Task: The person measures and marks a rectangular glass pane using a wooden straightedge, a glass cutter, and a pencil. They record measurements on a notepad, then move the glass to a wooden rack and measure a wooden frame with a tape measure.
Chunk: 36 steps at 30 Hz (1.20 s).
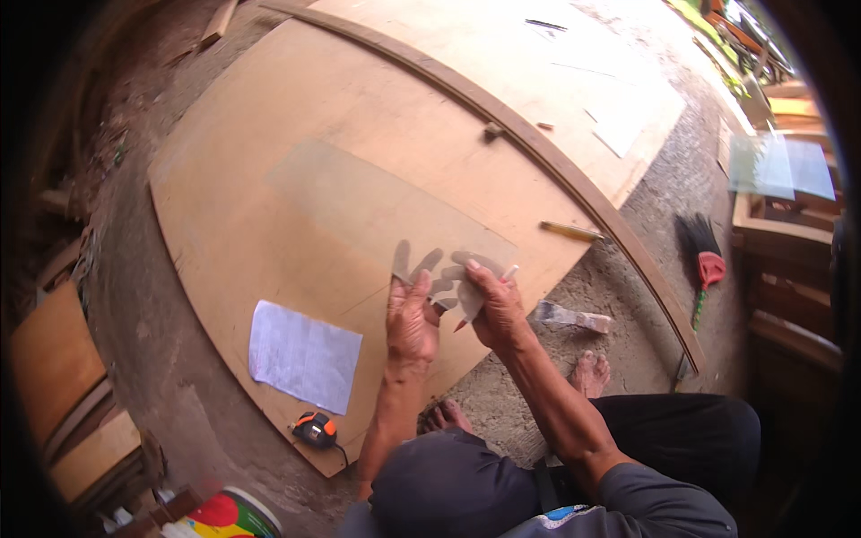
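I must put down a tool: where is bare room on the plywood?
Free: plywood left of the clear sheet, beyond the paper; mostly also between that sheet and wooden strip. Crowded: the near corner, by the tape measure; around left hand and right hand.

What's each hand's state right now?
Left hand: holding a clear, rectangular, glass-like sheet, fingers spread beneath it.
Right hand: closed, holding the same sheet plus a slim, red-tipped pencil.
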### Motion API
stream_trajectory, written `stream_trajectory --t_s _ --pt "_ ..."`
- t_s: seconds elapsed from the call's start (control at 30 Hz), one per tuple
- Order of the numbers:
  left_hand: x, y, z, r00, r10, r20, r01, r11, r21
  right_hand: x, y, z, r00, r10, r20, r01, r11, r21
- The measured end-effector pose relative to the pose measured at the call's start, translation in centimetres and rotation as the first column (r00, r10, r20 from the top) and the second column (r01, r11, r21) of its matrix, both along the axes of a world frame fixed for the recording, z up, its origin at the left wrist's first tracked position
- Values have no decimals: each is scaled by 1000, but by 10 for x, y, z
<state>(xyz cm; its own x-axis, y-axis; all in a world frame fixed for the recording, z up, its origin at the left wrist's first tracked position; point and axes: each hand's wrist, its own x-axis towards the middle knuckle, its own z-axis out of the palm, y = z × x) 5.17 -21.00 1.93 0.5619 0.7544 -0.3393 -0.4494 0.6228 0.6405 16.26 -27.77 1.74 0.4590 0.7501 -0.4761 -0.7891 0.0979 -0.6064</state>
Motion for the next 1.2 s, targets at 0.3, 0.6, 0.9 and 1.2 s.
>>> stream_trajectory --t_s 0.3,0.6,0.9,1.2 --pt "-81 -47 235 537 5 -844 833 153 531 60 26 62 991 22 135 -24 1000 14" --pt "-13 -74 276 188 -156 -970 975 147 165 95 -24 251 960 -280 19 275 927 -256" --pt "4 -142 363 -54 124 -991 983 -167 -75 199 -201 477 821 -500 274 564 639 -524" --pt "146 -179 429 -177 -77 -981 979 -120 -167 326 -387 569 715 -546 437 699 562 -443"
